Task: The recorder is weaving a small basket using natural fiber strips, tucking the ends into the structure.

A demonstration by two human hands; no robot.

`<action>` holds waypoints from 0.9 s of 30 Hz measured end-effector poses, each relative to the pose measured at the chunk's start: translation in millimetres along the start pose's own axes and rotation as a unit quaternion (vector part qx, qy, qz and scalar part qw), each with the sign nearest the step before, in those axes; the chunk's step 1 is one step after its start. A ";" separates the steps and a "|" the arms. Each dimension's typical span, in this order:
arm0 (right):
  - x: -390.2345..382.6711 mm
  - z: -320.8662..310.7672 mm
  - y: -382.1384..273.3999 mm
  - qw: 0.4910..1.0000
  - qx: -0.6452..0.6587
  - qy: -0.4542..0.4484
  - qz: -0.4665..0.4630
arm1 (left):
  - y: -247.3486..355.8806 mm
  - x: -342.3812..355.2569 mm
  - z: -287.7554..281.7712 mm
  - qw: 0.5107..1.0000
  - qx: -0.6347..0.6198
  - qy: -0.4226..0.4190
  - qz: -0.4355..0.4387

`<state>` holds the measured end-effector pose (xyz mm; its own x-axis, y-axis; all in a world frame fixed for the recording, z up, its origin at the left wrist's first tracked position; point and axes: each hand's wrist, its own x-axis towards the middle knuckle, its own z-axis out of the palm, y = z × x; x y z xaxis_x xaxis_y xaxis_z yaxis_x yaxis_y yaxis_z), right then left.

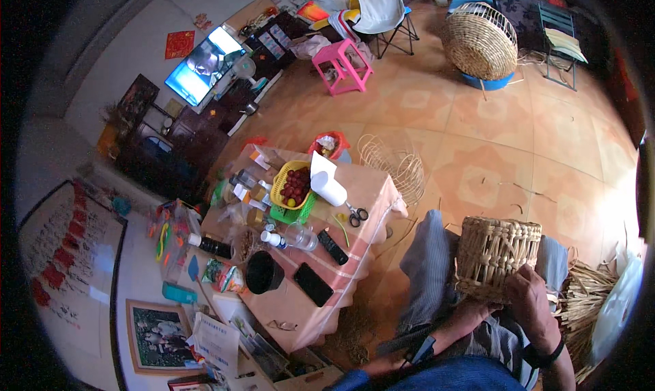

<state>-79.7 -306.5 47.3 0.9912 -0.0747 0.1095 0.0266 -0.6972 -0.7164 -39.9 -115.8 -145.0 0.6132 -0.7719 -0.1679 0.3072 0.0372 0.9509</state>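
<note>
A small woven straw basket with an openwork side rests over my lap, between my knees in striped trousers. My left hand supports it from below, its fingers mostly hidden by the basket. Against the lower right edge of the basket, my right hand is closed, its fingertips pressed to the weave. Whether a loose strand is pinched there as well is too small to tell. A bundle of dry straw lies on the floor beside my right leg.
To my left stands a cloth-covered table with scissors, a black phone, a remote, a black pot and a fruit basket. Beyond are a wire-like frame, a pink stool and a large woven basket.
</note>
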 end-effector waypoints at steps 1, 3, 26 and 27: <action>-4.5 14.4 19.1 0.999 0.006 0.021 0.031 | -8.1 5.2 4.7 0.998 -0.069 0.000 0.012; -2.8 22.8 21.4 0.998 -0.015 0.049 0.034 | -12.0 9.9 7.6 0.973 -0.229 0.015 -0.014; -7.8 25.3 56.9 0.990 -0.130 0.031 0.037 | -72.3 38.3 5.0 0.873 -0.480 -0.069 -0.054; -2.1 24.6 47.5 0.989 -0.142 0.035 0.012 | -78.5 37.4 7.3 0.887 -0.456 -0.063 -0.023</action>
<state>-77.4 -321.9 -3.9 0.9795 -0.1358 0.1485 -0.0444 -0.8656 -0.4988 -46.3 -152.3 -224.0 0.5157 -0.8488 -0.1169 0.8267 0.4571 0.3280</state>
